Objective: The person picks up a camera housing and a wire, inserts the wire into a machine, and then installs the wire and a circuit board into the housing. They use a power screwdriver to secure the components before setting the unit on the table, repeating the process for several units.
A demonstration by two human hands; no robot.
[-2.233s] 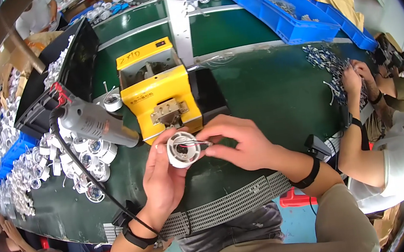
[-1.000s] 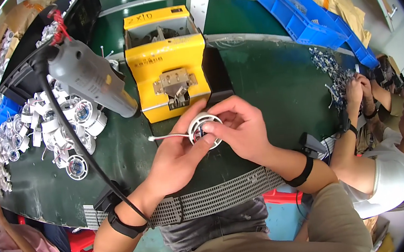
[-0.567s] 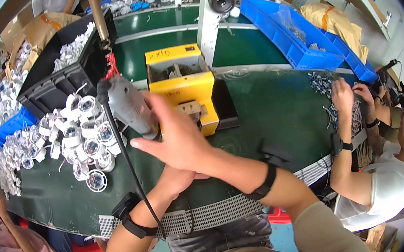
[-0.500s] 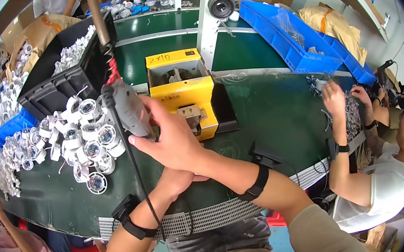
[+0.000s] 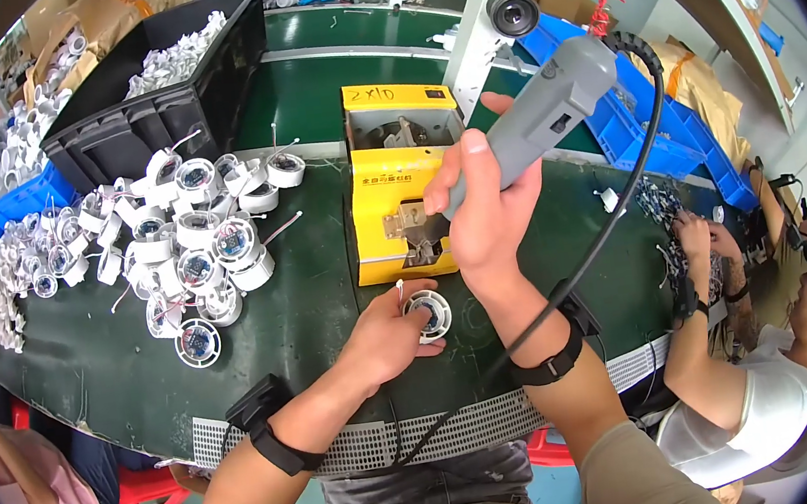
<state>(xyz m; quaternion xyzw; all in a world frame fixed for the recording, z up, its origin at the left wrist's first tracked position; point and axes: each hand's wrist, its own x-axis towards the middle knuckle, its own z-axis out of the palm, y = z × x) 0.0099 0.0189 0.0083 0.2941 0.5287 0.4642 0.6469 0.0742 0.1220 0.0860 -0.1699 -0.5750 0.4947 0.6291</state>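
My right hand (image 5: pixel 494 206) is closed around a grey electric screwdriver (image 5: pixel 547 108), raised in front of the yellow box-shaped machine (image 5: pixel 394 177). The tool tilts up to the right, and its tip is hidden by my hand. A red coiled spring (image 5: pixel 604 16) holds it from above, while a black cable (image 5: pixel 613 236) loops down past my right forearm. Low on the green table, my left hand (image 5: pixel 388 334) grips a round white housing (image 5: pixel 440 314) with a blue circuit board inside. A thin wire end sticks up by the fingers.
Left of the machine lies a pile of white housings (image 5: pixel 193 222) with loose wires. Behind it stands a black crate (image 5: pixel 146 122) of small white parts. Blue bins (image 5: pixel 648 146) are at the far right. A co-worker (image 5: pixel 762 379) handles small parts on the right; another person sits left.
My right hand has carried the screwdriver rightward, away from the pile to the machine's right side. My left hand, previously crossed under the right wrist, now shows with the white housing.
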